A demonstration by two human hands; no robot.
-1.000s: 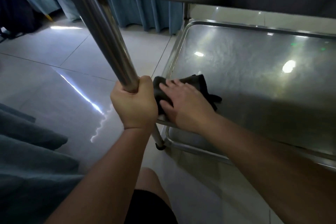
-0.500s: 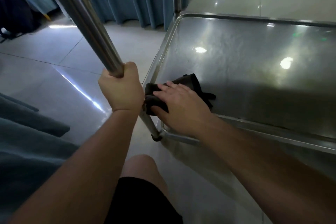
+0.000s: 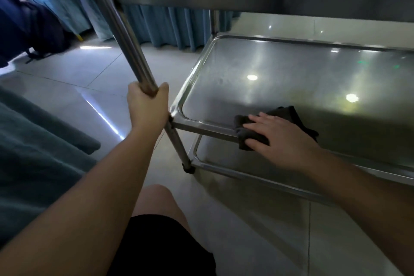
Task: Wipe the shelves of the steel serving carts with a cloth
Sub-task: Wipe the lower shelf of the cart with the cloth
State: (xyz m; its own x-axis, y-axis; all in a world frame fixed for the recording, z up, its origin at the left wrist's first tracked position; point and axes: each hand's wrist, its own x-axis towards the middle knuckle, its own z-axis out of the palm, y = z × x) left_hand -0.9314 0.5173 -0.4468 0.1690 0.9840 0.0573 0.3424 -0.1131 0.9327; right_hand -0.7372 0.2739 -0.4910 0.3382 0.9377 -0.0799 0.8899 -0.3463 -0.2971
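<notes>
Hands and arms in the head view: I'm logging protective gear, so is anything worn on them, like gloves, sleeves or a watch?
Nothing is worn. The left hand and right hand are bare, with no gloves, rings or watch visible. Both forearms are bare up to the frame edge, with no sleeves in view. Only black shorts show, above a bare knee.

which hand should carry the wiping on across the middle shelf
Right. The right hand already presses the dark cloth flat at the middle shelf front edge, while the left hand grips the cart post.
</notes>
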